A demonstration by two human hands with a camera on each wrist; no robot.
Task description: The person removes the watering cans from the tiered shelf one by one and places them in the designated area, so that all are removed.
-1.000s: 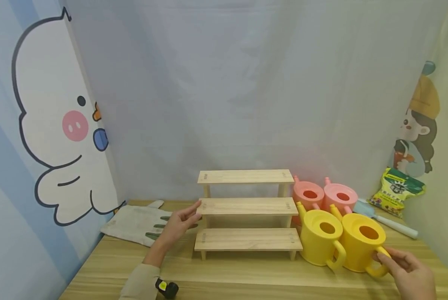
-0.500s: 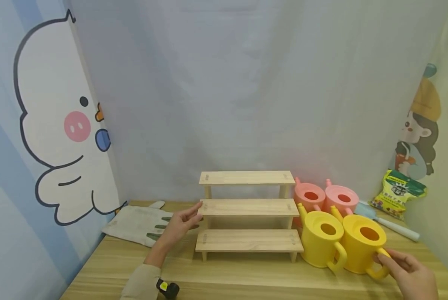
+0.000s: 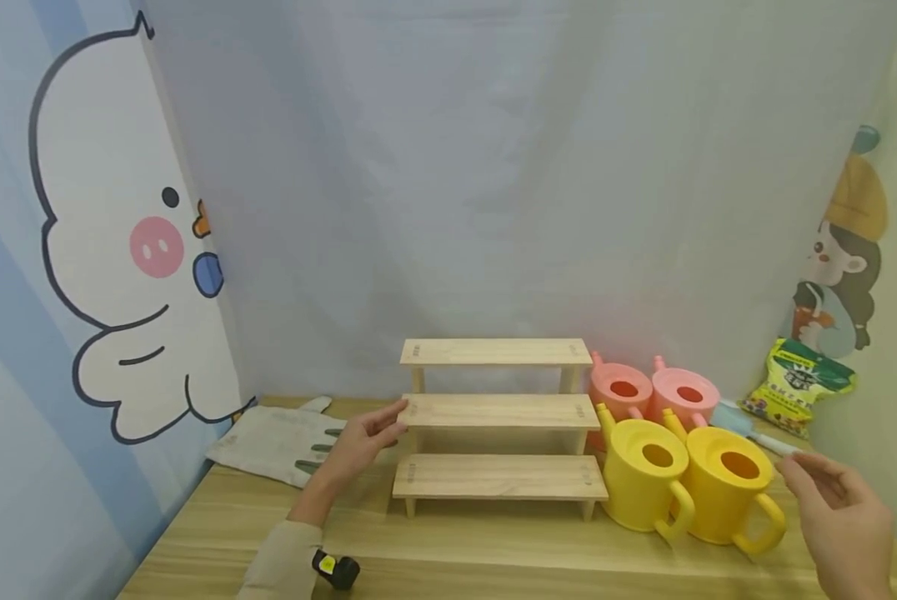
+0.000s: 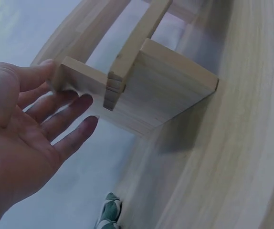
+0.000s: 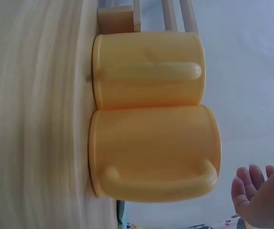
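Note:
A three-tier wooden stand (image 3: 501,411) rests on the table. My left hand (image 3: 362,442) lightly holds the left end of its middle shelf between thumb and index finger, the other fingers spread in the left wrist view. Two yellow watering cans stand right of the stand: the left one (image 3: 639,483) beside it, the right one (image 3: 726,508) against the first, both with handles toward me. My right hand (image 3: 842,517) is off the right can's handle, fingers loosely bent and holding nothing. Behind are two pink watering cans, left (image 3: 602,387) and right (image 3: 707,400), partly hidden by the yellow ones.
A pale work glove (image 3: 268,437) with green-marked fingers lies left of the stand. At the back right, a small trowel (image 3: 734,419) with a pale handle lies near a green and yellow bag (image 3: 797,383). A grey curtain (image 3: 448,208) closes off the back.
My right hand has let go of the right yellow can's handle and moved up and to the right. The left hand stays at the middle shelf, and the cans have not moved.

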